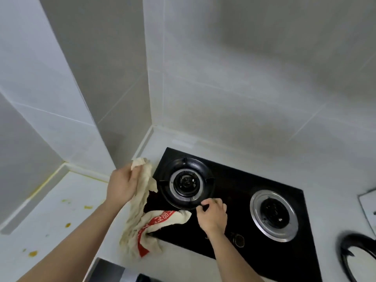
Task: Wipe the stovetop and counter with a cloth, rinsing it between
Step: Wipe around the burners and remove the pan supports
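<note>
L hand (121, 185): raised, fingers curled, gripping | R hand (212, 216): lower, thumb+fingers pinching | both forearms extended fwd

Black ring-shaped pan support (358, 255) at right, grey tiled wall (244, 78) behind

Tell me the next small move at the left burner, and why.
Probably lift the pan support clear: the right hand pinches its front edge, and the left hand holds the cloth beside it, ready to wipe the black stovetop beneath.
</note>
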Demonstrator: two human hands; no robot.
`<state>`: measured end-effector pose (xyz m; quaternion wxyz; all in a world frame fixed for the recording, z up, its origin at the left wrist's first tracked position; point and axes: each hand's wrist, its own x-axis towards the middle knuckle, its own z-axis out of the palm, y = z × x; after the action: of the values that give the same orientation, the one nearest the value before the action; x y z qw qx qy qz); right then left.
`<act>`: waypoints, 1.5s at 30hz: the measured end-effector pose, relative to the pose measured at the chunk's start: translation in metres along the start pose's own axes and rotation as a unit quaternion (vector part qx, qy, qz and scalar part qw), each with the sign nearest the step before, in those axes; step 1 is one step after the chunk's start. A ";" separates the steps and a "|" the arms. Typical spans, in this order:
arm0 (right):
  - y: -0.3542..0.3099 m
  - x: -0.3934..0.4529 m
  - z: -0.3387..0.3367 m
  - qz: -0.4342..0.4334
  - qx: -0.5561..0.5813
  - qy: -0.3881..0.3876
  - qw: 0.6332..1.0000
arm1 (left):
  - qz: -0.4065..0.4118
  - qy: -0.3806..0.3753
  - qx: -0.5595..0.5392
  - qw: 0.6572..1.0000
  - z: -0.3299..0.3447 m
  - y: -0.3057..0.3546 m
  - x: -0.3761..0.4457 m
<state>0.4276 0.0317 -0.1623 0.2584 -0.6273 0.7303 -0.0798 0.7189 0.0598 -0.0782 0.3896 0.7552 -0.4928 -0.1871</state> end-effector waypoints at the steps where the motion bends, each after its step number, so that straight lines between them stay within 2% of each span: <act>1: 0.001 -0.003 0.002 0.008 -0.004 -0.001 1.000 | -0.075 -0.018 -0.045 0.996 0.001 0.001 0.009; 2: 0.002 -0.007 0.004 0.012 -0.004 -0.001 1.000 | -0.137 -0.032 -0.064 0.988 0.002 -0.001 0.016; 3: 0.003 -0.009 0.004 0.019 0.001 -0.002 1.000 | -0.165 -0.042 -0.064 0.983 0.007 -0.005 0.022; 5: 0.004 -0.012 0.005 0.033 0.019 -0.017 0.999 | -0.162 -0.045 -0.042 0.985 0.018 -0.009 0.027; 7: 0.002 -0.013 0.005 0.053 0.017 -0.046 0.997 | -0.123 -0.087 0.009 0.989 0.036 -0.003 0.025; 11: 0.003 -0.013 0.006 0.035 -0.021 -0.116 0.992 | -0.052 -0.209 0.102 0.971 0.093 0.004 -0.008; 13: 0.002 -0.010 0.012 0.034 -0.020 -0.129 0.991 | -0.012 -0.264 0.154 0.952 0.120 -0.004 -0.023; 16: 0.001 -0.003 0.023 0.034 -0.005 -0.129 0.991 | 0.046 -0.352 0.236 0.905 0.147 -0.017 -0.047; 19: -0.006 0.003 0.029 0.009 -0.004 -0.112 0.994 | 0.124 -0.341 0.284 0.887 0.149 -0.025 -0.056; 23: -0.011 0.011 0.035 0.005 -0.012 -0.110 0.994 | 0.179 -0.355 0.334 0.855 0.143 -0.037 -0.052; 26: -0.015 0.012 0.037 0.000 -0.009 -0.097 0.995 | 0.185 -0.370 0.355 0.839 0.146 -0.034 -0.049; 31: -0.013 0.011 0.042 -0.019 -0.027 -0.083 0.996 | 0.140 -0.400 0.285 0.859 0.161 -0.022 -0.052; 33: -0.014 0.012 0.042 -0.022 -0.034 -0.076 0.996 | 0.128 -0.411 0.284 0.857 0.161 -0.020 -0.054; 39: -0.013 0.018 0.042 -0.051 -0.093 -0.072 0.992 | 0.184 -0.412 0.371 0.812 0.156 -0.015 -0.042; 43: -0.015 0.016 0.041 -0.065 -0.150 -0.067 0.984 | 0.242 -0.419 0.422 0.767 0.149 -0.013 -0.042; 45: -0.015 0.015 0.039 -0.067 -0.163 -0.060 0.983 | 0.251 -0.406 0.445 0.758 0.141 -0.019 -0.030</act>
<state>0.4578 0.0223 -0.1931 0.1902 -0.7122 0.6729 0.0609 0.6229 0.0336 -0.1839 -0.1939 0.5464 -0.8041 -0.1314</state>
